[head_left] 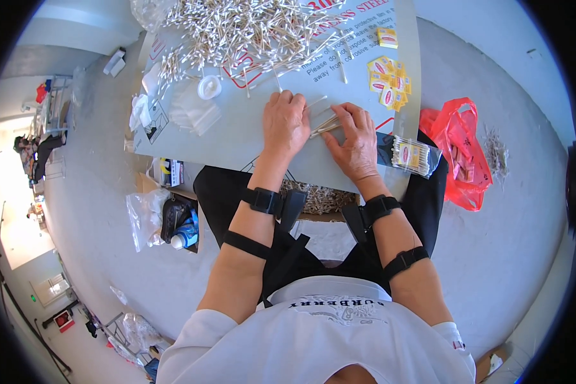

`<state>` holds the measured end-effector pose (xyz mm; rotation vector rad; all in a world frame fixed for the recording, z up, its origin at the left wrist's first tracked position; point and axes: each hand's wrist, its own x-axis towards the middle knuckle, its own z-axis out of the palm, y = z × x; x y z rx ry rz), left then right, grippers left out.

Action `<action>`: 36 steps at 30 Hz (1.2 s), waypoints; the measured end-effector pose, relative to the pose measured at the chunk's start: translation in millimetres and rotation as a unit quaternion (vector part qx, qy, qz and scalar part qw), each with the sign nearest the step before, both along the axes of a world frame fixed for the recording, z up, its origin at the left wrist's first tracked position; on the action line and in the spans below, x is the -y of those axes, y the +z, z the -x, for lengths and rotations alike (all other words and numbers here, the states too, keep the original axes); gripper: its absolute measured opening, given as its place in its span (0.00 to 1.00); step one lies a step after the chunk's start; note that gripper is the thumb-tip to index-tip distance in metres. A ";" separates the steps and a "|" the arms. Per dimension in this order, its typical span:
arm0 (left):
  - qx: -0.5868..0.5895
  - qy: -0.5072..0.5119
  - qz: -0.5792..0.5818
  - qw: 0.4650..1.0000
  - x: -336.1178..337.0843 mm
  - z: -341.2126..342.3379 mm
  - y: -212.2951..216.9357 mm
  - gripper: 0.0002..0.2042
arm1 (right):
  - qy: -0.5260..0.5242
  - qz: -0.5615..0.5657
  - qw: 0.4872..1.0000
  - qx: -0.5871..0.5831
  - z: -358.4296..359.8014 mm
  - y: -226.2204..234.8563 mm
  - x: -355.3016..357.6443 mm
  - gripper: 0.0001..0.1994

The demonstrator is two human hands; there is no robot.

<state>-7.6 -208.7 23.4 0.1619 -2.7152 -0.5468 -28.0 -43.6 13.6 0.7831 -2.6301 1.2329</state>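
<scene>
Head view. The step in hand appears to be gathering cotton swabs into a small bundle. The small bundle of swabs (pixel 324 127) lies between the two hands, low over the tabletop (pixel 249 142), on the near side of the loose swab pile (pixel 237 32).

Right hand (pixel 353 142): thumb and forefinger pinch the bundle at its right side. Left hand (pixel 287 125): fingers curled, knuckles up, set beside the bundle's left end; whether it grips any swabs cannot be told.

Handling: hold the shafts parallel and level the ends before tightening the pinch. Apply light, even pressure; the thin shafts would probably slide or bend under a hard squeeze. Touch the shafts rather than the cotton tips where possible. Keep stray swabs clear of the bundle, and keep the right forearm off the filled swab packet (pixel 413 155) at the tabletop's right edge.

Visibility limits: the left fingertips are masked by the back of that hand. The swab count in the bundle is unreadable, and its right end is covered by the right fingers. The pile's far side is cut off by the upper edge. The clear plastic bags (pixel 195 115) overlap; their number cannot be determined.
</scene>
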 end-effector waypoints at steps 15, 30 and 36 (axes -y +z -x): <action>-0.053 -0.136 0.011 0.989 -17.8 87.7 7.7 0.08 | -0.010 -0.021 1.000 -0.012 -2.6 -0.5 0.6 0.21; -0.062 0.080 -0.116 0.988 15.6 18.0 -1.9 0.06 | -0.014 -0.023 1.000 -0.008 -2.6 2.2 -1.2 0.17; 0.104 0.222 -0.025 0.969 39.2 36.3 -3.0 0.15 | -0.011 -0.026 1.000 -0.007 -2.9 3.4 -1.1 0.16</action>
